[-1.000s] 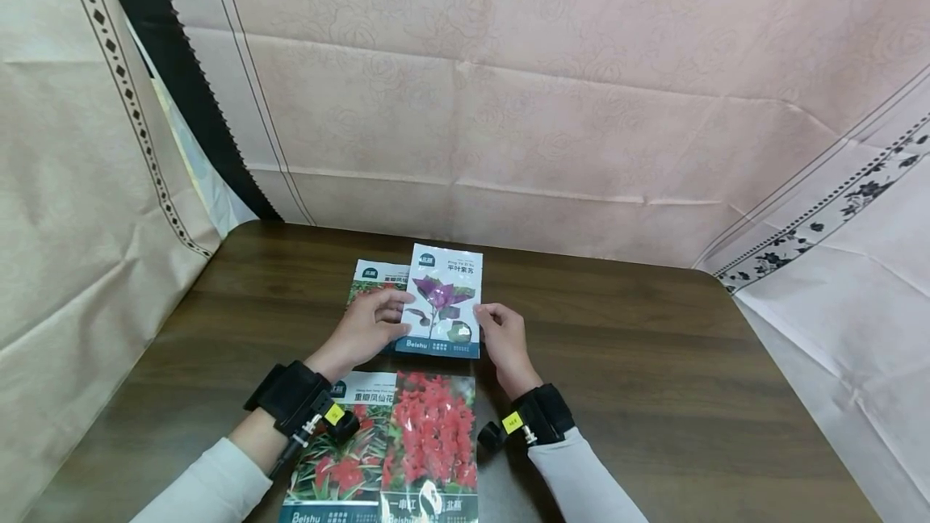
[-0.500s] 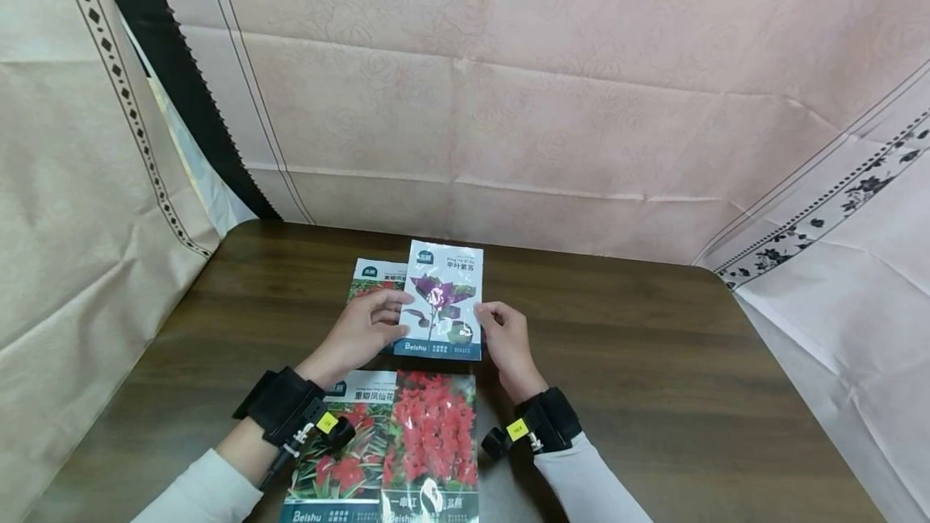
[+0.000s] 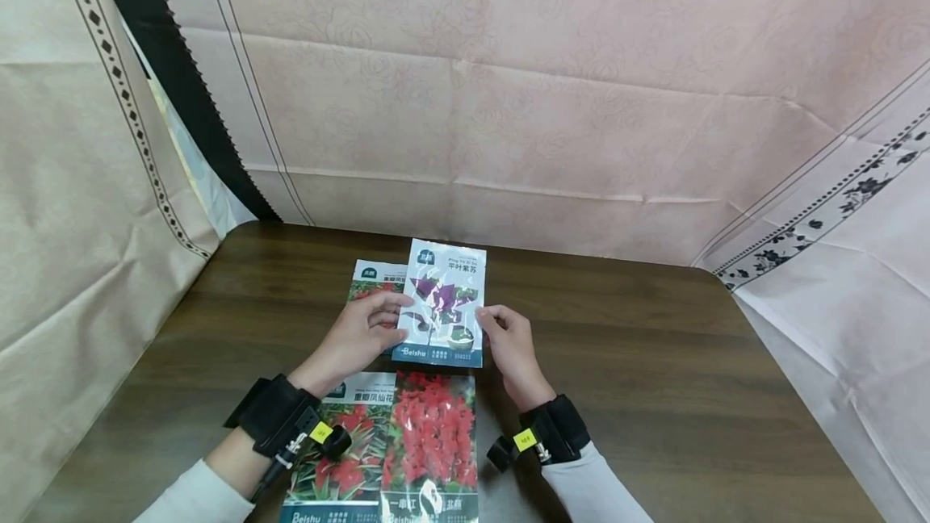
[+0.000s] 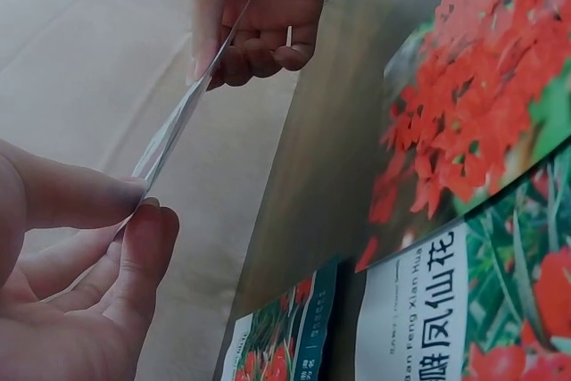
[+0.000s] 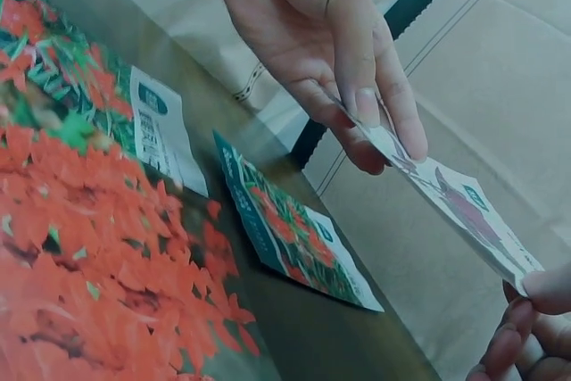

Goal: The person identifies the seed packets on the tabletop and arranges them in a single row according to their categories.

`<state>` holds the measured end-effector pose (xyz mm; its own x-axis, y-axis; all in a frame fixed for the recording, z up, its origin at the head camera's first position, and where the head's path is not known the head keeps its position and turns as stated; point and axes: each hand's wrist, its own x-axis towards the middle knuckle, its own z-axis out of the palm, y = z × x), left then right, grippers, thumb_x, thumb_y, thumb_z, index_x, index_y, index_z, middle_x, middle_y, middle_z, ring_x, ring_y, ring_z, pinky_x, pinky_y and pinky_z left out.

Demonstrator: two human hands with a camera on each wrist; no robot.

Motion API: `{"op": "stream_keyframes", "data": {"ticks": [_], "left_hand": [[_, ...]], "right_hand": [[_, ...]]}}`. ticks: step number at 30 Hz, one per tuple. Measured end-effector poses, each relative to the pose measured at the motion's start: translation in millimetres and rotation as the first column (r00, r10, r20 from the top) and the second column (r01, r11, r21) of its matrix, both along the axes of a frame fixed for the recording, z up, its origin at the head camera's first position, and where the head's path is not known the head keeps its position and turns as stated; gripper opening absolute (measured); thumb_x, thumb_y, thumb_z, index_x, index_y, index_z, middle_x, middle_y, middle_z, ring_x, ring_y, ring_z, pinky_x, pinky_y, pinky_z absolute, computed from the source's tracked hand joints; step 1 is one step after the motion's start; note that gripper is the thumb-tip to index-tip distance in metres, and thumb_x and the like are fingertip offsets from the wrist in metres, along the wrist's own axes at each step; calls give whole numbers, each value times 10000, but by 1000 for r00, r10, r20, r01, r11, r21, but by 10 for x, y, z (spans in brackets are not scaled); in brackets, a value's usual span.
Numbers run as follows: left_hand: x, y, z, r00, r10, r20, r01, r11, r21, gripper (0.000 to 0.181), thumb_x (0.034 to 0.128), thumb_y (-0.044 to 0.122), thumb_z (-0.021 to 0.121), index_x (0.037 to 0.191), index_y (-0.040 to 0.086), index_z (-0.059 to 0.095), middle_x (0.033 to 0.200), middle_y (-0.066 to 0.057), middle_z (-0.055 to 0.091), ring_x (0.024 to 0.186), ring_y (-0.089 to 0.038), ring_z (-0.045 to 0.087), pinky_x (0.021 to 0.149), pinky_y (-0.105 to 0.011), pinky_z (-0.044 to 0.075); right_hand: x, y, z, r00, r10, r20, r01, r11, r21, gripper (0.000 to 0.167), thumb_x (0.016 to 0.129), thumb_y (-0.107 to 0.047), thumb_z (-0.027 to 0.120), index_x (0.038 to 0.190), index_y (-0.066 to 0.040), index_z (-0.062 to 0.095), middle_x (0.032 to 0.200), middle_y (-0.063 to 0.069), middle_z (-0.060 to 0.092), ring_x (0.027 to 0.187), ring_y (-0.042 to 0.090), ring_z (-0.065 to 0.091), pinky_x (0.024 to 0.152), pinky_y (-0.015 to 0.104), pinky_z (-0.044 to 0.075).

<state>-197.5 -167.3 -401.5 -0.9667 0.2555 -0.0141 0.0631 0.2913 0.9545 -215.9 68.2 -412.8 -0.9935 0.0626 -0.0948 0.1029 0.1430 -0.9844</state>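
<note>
Both hands hold a seed packet [image 3: 443, 305] with a purple-leaved plant on its white front, raised above the table. My left hand [image 3: 358, 337] pinches its left edge between thumb and fingers. On the opposite edge, my right hand [image 3: 512, 349] pinches with thumb and curled fingers. The left wrist view shows the packet [image 4: 174, 127] nearly edge-on between the two hands. Behind it on the table lies a small red-flower seed packet [image 5: 299, 243], partly covered in the head view by the held packet and left hand.
Two large pictures lie side by side near the front: a red-flower one with green leaves [image 3: 345, 470] on the left and a dense red-flower one [image 3: 433, 434] on the right. The brown wooden table [image 3: 654, 361] has patterned cloth [image 3: 508, 127] hanging behind it.
The held packet's lower edge has come slightly nearer and its glossy front has tilted a little. Both wrists have shifted slightly outward. The packets on the table have not moved.
</note>
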Motion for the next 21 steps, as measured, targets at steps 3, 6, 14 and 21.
{"op": "stream_keyframes", "data": {"ticks": [3,6,14,21], "left_hand": [[23,3,19,1000,-2,2,2,1000,3,406,924,105,640,1316,166,553,1373,-98,504,1264,-304,509,977,-431,486],[50,1,40,1000,-6,4,6,1000,8,408,926,102,633,1321,163,549,1396,-95,498,1280,-314,500,985,-439,483],[96,6,46,1000,-3,7,3,999,43,418,920,119,645,1322,177,547,1443,-70,459,1296,-310,482,1003,-451,470],[134,21,75,1000,-2,-8,3,999,50,424,921,143,652,1328,185,541,1452,-59,458,1301,-301,477,1023,-461,452]], "right_hand": [[20,10,18,1000,10,5,-10,1000,-15,265,985,-249,567,989,-2,664,838,11,552,766,174,498,723,277,411],[43,18,47,1000,20,10,-19,999,-25,280,985,-260,568,1004,4,660,858,26,568,790,181,504,745,289,412],[91,38,107,1000,27,8,-27,999,-27,279,986,-254,566,1018,5,666,860,13,585,798,168,513,768,323,426],[101,54,91,1000,24,4,-23,999,-41,261,980,-235,575,991,11,661,834,9,569,778,163,512,756,319,433]]}}
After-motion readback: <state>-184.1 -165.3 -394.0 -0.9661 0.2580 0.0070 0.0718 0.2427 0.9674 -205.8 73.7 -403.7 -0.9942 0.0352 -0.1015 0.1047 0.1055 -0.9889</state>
